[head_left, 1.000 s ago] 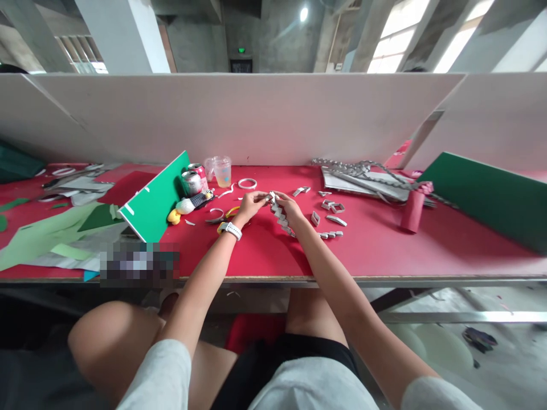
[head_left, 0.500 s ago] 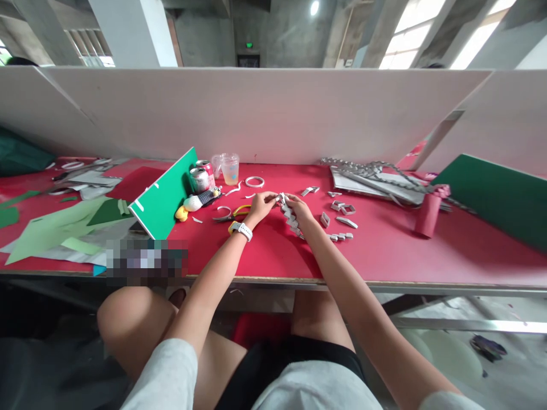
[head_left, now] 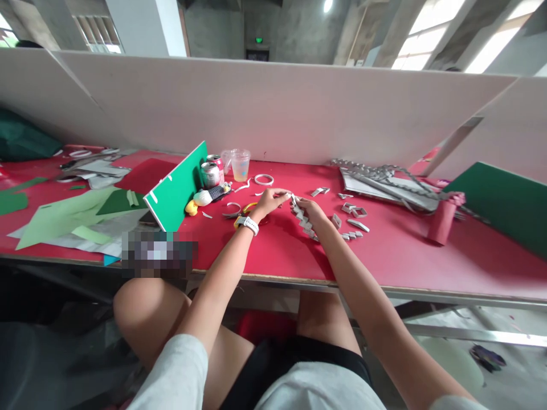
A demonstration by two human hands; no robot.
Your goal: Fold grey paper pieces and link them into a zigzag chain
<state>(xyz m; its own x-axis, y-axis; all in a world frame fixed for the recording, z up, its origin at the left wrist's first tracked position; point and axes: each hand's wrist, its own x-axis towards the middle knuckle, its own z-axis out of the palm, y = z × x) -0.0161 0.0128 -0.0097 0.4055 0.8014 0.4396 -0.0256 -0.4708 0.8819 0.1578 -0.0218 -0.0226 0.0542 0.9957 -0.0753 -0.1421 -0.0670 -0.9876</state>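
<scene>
Grey-white zigzag links form a folded chain (head_left: 306, 226) that slants down from the two hands to the red table (head_left: 273, 256), just left of the right forearm. Left hand (head_left: 270, 203) and right hand (head_left: 314, 209) meet at its raised upper end, the fingers of each pinched together on it, with little gap between thumb and fingertips. Loose folded links (head_left: 359, 211) lie beyond the right forearm. Near the left wrist is a yellow-handled tool (head_left: 249, 207), with a white ring (head_left: 264, 180) behind. Farther left, drink cans (head_left: 210, 175) stand beside an upright green board (head_left: 177, 183); a red bottle (head_left: 443, 221) stands well to the right.
</scene>
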